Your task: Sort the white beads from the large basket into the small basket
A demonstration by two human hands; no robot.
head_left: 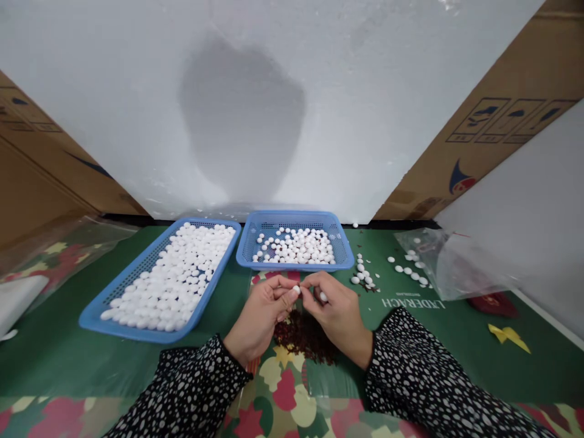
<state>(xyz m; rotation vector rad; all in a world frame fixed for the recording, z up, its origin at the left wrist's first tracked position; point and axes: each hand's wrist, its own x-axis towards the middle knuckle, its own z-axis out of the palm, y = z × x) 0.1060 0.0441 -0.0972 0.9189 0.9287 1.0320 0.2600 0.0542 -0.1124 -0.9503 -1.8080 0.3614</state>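
Close together over the middle of the table, both my hands are closed on one small white ball [297, 289]. My left hand [262, 316] pinches it between thumb and fingers. From the other side, my right hand [340, 313] has its fingertips on it too. A second white ball [323, 296] is tucked in the curled fingers of my right hand. Below the hands lies a pile of dark red bits [303, 337], partly covered by them. Just beyond, a blue basket [296, 266] holds many white balls with some dark bits among them.
On the left is a longer blue tray [132, 334] full of white balls. Loose white balls [360, 267] lie right of the basket. Farther right are a clear plastic bag [469, 267], a dark red item [495, 304] and a yellow scrap [508, 336]. A white wall [337, 121] stands behind.
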